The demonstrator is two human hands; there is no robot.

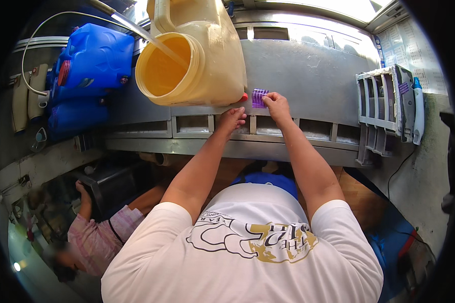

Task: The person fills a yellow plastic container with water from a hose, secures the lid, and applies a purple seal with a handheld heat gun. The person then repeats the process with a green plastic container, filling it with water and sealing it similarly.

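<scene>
My right hand (278,107) pinches the lower right edge of a small, flat purple packet (258,99) with pale print, above the metal counter. My left hand (231,120) is by the counter's front edge, fingers curled in toward the thumb; whatever is in them, if anything, is too small to make out. Just beyond the left hand stands a big yellowish plastic jug (215,65), its wide mouth uncapped and facing me. A clear tube (149,36) runs into the mouth. Low on the jug's right side is a red spigot (244,97), close to both hands.
Blue jerrycans (98,55) with a red cap stand at the left. A white slotted rack (381,98) and a light-blue capped pen-like tool (417,111) are at the right. The metal counter (308,76) has a slotted front edge. Another person (103,230) is at the lower left.
</scene>
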